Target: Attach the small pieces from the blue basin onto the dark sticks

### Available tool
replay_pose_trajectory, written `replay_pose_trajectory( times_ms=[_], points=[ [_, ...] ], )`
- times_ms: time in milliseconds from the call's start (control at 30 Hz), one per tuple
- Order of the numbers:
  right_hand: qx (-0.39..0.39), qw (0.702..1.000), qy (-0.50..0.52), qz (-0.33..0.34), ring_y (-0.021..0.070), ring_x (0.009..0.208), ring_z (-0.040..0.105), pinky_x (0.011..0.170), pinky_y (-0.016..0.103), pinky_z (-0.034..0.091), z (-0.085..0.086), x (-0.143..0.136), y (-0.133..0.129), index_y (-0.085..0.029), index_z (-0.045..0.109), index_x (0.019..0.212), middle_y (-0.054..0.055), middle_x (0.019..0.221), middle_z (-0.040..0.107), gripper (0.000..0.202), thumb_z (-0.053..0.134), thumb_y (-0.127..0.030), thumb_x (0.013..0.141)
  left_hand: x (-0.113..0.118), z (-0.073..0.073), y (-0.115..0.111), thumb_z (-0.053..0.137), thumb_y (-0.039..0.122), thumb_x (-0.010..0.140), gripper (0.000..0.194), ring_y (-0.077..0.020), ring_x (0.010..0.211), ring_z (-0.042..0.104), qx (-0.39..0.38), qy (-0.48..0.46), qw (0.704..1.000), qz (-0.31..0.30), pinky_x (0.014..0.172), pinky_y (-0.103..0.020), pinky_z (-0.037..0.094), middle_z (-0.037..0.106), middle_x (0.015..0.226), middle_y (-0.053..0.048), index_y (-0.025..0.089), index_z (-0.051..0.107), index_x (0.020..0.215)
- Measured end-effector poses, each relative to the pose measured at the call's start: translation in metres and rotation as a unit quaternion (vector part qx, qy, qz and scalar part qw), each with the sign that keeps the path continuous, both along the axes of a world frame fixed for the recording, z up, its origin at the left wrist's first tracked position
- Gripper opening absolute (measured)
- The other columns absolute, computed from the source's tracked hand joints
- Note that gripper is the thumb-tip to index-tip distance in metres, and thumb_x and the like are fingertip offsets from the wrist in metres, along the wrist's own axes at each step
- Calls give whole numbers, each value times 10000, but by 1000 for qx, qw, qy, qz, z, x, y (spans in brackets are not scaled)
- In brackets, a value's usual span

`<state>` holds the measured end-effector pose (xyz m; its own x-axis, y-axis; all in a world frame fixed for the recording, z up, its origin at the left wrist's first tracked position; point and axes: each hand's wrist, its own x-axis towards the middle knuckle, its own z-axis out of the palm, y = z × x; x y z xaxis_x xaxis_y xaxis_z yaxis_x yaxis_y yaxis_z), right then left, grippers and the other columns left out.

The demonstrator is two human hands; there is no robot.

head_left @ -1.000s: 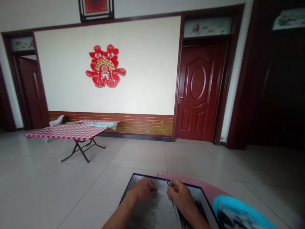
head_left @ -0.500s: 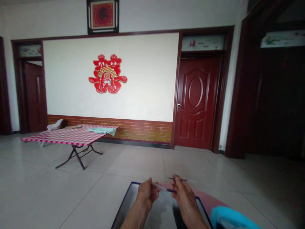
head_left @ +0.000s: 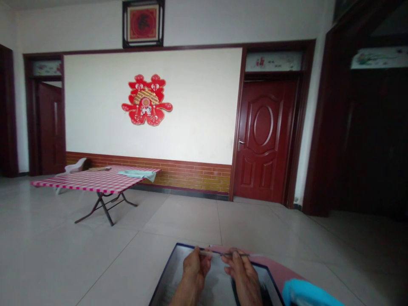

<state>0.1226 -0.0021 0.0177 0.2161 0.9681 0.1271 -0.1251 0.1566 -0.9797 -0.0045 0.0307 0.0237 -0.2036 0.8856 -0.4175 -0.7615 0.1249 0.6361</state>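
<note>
1. Head view: left hand [head_left: 194, 270], fingers clamped on a pale thin stick [head_left: 208, 253]; right hand [head_left: 244, 276], fingers pinched together on a dark slender piece [head_left: 245, 255].
2. Both pieces held over the blue-rimmed tray [head_left: 174, 268]; ends appear to meet. Joined or not: cannot tell.
3. Dark strands [head_left: 265, 294] lie unhandled in tray. Judged mid-work; finished count unclear.

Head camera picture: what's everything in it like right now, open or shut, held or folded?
Left hand: closed on a pale stick
Right hand: closed on a dark stick
Both sticks: held nearly level
Shallow tray: open on top
Checked table: unfolded, standing
Green cloth: lying on the table, hanging over its edge
Door at picture left: ajar
Door at picture right: shut or nearly; can't tell
</note>
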Motion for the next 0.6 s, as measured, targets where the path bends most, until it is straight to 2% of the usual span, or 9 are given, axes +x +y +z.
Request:
replay_pose_trajectory(
  times_ms=[267, 500, 600],
  points=[
    [16, 1000, 5, -8, 237, 841, 653, 719, 324, 513, -5, 0, 3, -193, 613, 911, 76, 860, 713, 471, 518, -610, 715, -1, 8, -6, 437, 177, 903, 334, -93, 349, 544, -16, -13, 1000, 9, 315, -151, 413, 591, 472, -42, 76, 571, 614],
    [6, 1000, -27, -5, 237, 783, 656, 695, 322, 520, 6, -6, -5, -184, 631, 847, 71, 815, 713, 467, 545, -611, 678, 1, 2, -2, 454, 211, 898, 293, -102, 389, 564, -16, -12, 1000, -4, 334, -159, 420, 598, 510, -38, 97, 556, 649],
    [4, 1000, -9, -6, 242, 844, 647, 701, 314, 522, 8, -4, -5, -184, 637, 871, 69, 874, 705, 452, 566, -587, 678, 1, 0, -2, 487, 237, 883, 279, -100, 403, 568, -12, -16, 999, -27, 343, -153, 414, 584, 504, -22, 120, 532, 633]
  ],
)
